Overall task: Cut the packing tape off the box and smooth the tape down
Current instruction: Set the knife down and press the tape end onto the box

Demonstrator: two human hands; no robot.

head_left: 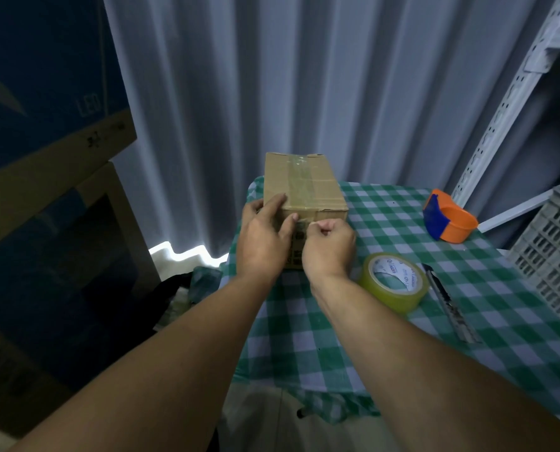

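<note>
On the checked tablecloth (386, 321), far left: cardboard box (301, 187), taped. Left hand (265, 236) spread flat against its near-left corner; right hand (329, 246) curled, fingertips pinched at the near face. Tape roll (394, 282) just right.

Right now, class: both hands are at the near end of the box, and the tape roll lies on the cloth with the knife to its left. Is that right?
Not quite. The head view shows the knife to the right of the tape roll, not its left. The rest holds: the left hand and right hand are at the near end of the box, and the roll lies on the cloth.
</note>
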